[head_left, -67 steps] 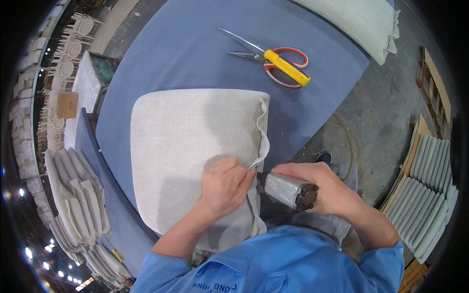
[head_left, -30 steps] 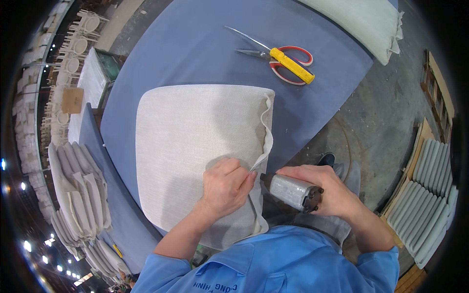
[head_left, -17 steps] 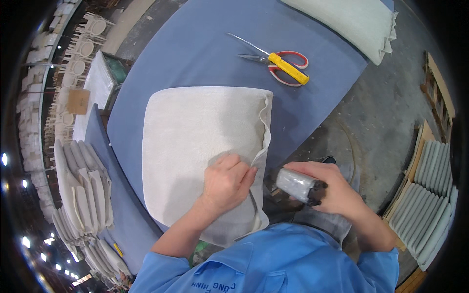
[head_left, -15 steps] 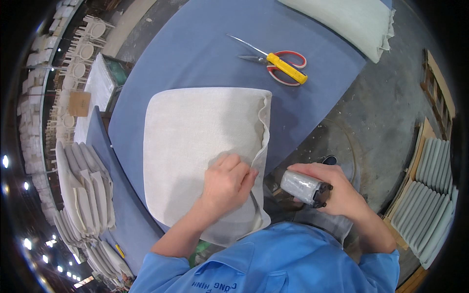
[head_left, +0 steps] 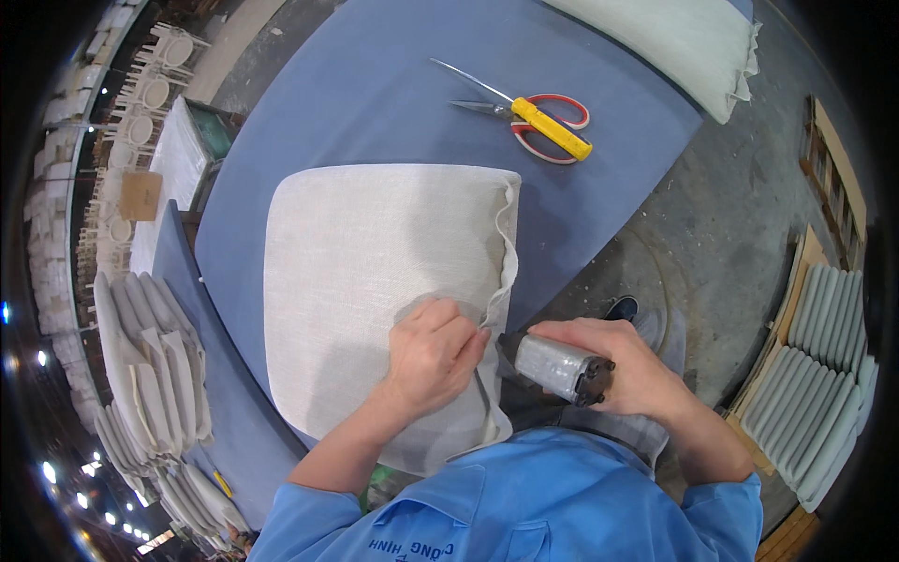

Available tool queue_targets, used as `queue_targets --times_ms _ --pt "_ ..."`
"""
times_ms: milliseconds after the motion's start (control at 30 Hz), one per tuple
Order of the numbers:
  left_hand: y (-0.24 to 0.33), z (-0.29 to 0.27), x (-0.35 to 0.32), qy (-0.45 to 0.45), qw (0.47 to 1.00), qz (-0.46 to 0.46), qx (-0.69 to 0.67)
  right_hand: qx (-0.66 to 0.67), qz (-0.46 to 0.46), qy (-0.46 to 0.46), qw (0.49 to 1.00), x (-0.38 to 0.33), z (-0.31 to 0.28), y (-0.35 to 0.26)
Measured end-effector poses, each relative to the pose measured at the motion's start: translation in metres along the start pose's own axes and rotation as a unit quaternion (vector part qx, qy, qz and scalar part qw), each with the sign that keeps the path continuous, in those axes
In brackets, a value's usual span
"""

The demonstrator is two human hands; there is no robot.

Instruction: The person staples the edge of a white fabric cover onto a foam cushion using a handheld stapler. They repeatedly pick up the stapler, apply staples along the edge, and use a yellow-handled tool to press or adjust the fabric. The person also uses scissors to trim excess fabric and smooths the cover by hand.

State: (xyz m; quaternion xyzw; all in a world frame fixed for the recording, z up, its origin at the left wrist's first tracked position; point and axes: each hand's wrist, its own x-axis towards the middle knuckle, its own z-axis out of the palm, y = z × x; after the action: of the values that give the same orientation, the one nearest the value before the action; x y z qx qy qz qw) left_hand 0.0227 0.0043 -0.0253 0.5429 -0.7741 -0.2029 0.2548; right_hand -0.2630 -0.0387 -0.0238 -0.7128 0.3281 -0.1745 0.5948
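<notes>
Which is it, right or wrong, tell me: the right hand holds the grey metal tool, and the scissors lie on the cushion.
Wrong about the scissors: the head view shows them on the blue surface, beyond the cushion. The right hand holds the grey metal tool.

hands [head_left: 434, 348] 2 | grey tool [head_left: 554, 367] 1 | scissors [head_left: 492, 110] 1 | yellow handles [head_left: 554, 129] 2

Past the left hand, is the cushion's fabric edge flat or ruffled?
Ruffled: beyond the left hand, the fabric edge runs wavy.

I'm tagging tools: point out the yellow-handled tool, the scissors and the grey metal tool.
Yellow-handled tool [head_left: 552, 129], head view: its handle.
Scissors [head_left: 493, 110], head view: the blades.
Grey metal tool [head_left: 552, 365], head view: its casing.
</notes>
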Motion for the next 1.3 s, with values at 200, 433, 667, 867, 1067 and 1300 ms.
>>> queue_targets --times_ms 200,433,667,867,1067,1300 --pt "-0.002 0.001 -0.001 0.009 1.000 0.004 -0.013 -0.023 0.006 -0.017 1.000 0.007 0.002 -0.005" --pt "0.003 0.003 0.001 0.003 1.000 -0.018 -0.004 -0.011 0.006 0.002 1.000 0.006 0.012 -0.005" --pt "0.020 -0.011 -0.005 -0.004 0.992 -0.126 -0.007 0.013 -0.037 0.134 0.990 -0.043 0.006 0.003" --pt "0.039 0.004 0.006 0.005 0.983 -0.075 0.166 0.007 -0.101 0.251 0.963 -0.084 0.000 0.012" --pt "0.020 0.016 0.021 -0.022 0.973 -0.138 0.181 -0.016 -0.152 0.296 0.943 -0.105 -0.002 0.018" --pt "0.009 0.005 0.019 0.012 0.981 -0.177 0.082 -0.037 -0.168 0.329 0.928 -0.128 -0.005 0.018"
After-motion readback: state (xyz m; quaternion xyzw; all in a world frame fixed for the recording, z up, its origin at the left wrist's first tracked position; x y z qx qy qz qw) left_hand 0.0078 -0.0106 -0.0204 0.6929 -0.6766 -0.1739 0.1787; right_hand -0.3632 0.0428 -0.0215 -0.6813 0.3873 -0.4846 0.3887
